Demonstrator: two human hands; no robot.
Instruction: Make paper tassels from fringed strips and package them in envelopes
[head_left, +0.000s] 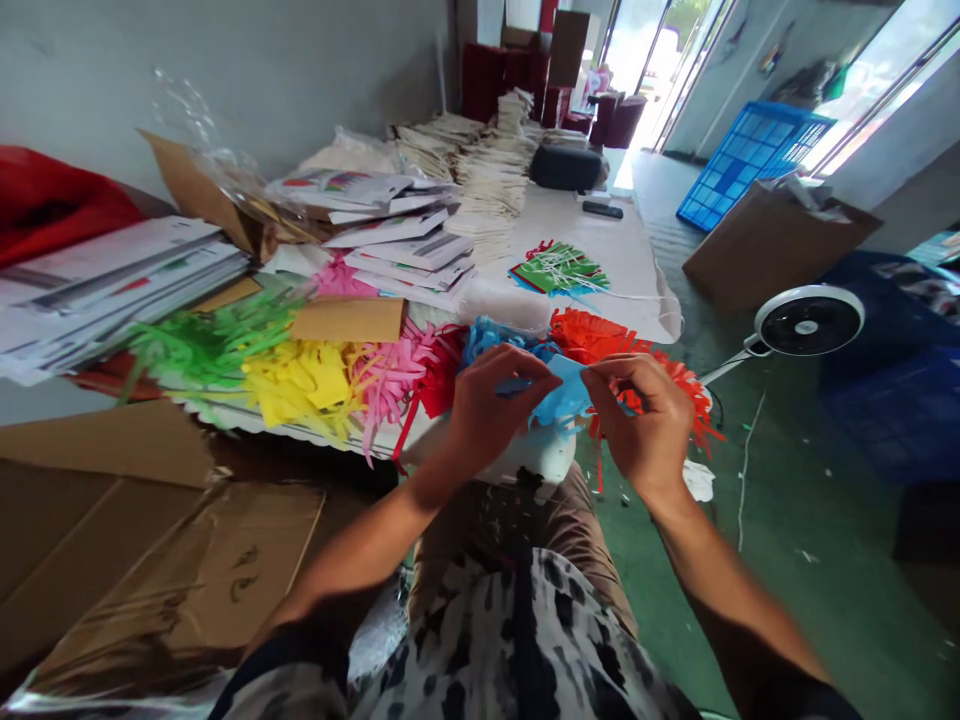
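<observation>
The person's left hand (495, 400) and right hand (646, 415) each pinched the upper edge of a blue fringed sheet (568, 385) over the table's (551, 220) near end, seemingly to keep it spread, though the exact hold was blurry. Green fringe (217, 345), yellow fringe (304, 385), pink fringe (396, 365) and orange-red fringe (589, 335) lay grouped by colour alongside, presumably for easy reach.

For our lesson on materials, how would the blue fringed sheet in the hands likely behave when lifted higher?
The blue sheet is probably light: the left hand and right hand merely pinch it. Its narrow strips would likely flop, since they droop.
</observation>
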